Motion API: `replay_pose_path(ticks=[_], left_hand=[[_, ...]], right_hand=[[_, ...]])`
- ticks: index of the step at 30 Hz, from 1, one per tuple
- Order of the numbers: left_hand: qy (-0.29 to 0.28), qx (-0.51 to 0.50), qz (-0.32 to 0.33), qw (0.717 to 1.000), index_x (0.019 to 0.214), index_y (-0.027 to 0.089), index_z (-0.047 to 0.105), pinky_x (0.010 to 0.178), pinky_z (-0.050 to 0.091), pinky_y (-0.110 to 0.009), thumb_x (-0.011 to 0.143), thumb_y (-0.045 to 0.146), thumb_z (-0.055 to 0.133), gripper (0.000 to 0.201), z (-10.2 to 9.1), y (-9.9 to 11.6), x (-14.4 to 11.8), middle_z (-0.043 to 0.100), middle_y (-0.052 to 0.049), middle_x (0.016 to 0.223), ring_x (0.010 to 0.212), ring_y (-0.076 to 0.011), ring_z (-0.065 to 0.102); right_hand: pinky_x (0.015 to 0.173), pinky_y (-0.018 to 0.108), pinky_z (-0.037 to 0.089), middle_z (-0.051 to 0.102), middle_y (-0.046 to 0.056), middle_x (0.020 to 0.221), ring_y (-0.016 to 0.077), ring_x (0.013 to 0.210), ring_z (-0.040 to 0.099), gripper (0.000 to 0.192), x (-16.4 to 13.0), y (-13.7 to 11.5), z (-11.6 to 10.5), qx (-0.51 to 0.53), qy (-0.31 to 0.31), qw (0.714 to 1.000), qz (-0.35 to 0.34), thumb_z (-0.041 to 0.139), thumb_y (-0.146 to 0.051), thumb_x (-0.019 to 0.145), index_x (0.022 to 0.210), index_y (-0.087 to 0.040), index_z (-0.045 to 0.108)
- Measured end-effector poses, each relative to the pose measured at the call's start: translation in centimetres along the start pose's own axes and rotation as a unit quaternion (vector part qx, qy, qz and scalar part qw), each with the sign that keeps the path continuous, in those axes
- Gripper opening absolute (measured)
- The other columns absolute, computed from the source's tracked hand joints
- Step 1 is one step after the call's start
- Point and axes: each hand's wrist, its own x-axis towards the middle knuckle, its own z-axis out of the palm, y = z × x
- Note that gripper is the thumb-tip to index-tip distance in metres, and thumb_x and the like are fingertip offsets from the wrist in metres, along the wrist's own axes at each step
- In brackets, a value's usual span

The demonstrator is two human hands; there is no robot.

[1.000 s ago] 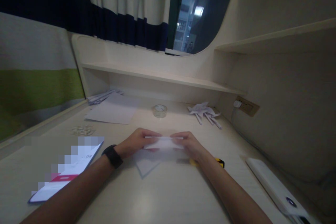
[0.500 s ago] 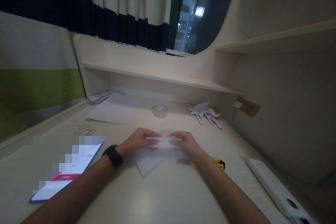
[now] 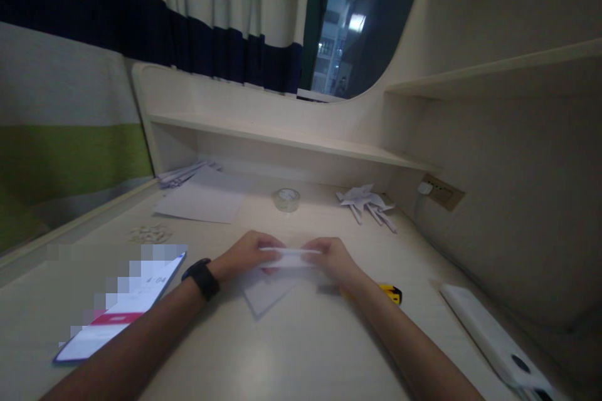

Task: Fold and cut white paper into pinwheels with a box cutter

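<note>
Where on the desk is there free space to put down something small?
The widest bare patch is at the front, between the left forearm and the right forearm, nearer than the sheet. A smaller one is between the tape and the pinwheels. It is crowded around the left hand and right hand: held paper, sheet, yellow tool. Back left holds papers.

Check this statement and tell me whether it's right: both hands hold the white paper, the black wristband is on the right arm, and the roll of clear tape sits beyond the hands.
The arm is wrong: the head view shows the black wristband on the left arm. Left hand and right hand do hold the white paper, with the roll of clear tape beyond them.
</note>
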Motion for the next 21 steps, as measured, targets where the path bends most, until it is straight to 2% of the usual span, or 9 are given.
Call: replay_pose_path(ticks=[3,8,13,18,21], left_hand=[[0.001,0.02,0.009,1.0,0.095,0.008,0.07,0.054,0.05,-0.027,0.078,0.035,0.062,0.032,0.1,0.3,-0.1,0.07,-0.008,0.068,0.056,-0.0172,0.064],[0.022,0.073,0.046,0.996,0.09,0.011,0.071,0.055,0.049,-0.024,0.075,0.031,0.065,0.026,0.7,0.7,-0.1,0.07,-0.005,0.069,0.057,-0.0158,0.064],[0.032,0.114,0.073,0.99,0.094,0.014,0.072,0.054,0.048,-0.022,0.083,0.034,0.056,0.028,1.1,0.8,-0.3,0.072,-0.005,0.073,0.056,-0.0149,0.065],[0.002,0.117,0.071,0.991,0.101,0.014,0.07,0.051,0.046,-0.021,0.088,0.039,0.05,0.035,1.2,1.7,-0.7,0.07,-0.004,0.065,0.05,-0.0139,0.063],[0.018,0.17,0.092,0.981,0.092,0.014,0.074,0.054,0.043,-0.021,0.089,0.04,0.049,0.036,1.2,2.1,-0.8,0.07,-0.004,0.065,0.056,-0.0151,0.064]], right_hand=[[0.054,0.023,0.043,0.067,0.002,0.066,0.012,0.055,0.055,0.026,-0.2,-0.3,0.1,0.019,0.003,1.0,0.022,0.076,-0.029,0.059,0.078,-0.012,0.073],[0.05,0.022,0.042,0.065,0.001,0.063,0.0111,0.053,0.054,0.025,-1.3,-0.4,0.3,0.05,0.022,0.997,0.054,0.078,-0.031,0.058,0.075,-0.013,0.073],[0.044,0.02,0.039,0.062,0.0,0.059,0.0081,0.047,0.051,0.034,-2.0,0.0,-0.1,0.138,-0.01,0.987,0.085,0.08,-0.038,0.057,0.078,-0.012,0.072],[0.039,0.017,0.038,0.061,0.0,0.056,0.0067,0.044,0.05,0.038,-1.9,-0.2,-1.0,0.173,-0.029,0.98,0.096,0.082,-0.038,0.057,0.08,-0.01,0.072],[0.039,0.017,0.04,0.061,0.001,0.056,0.006,0.043,0.05,0.036,-1.9,-0.2,-1.4,0.195,-0.038,0.976,0.094,0.082,-0.037,0.059,0.08,-0.009,0.071]])
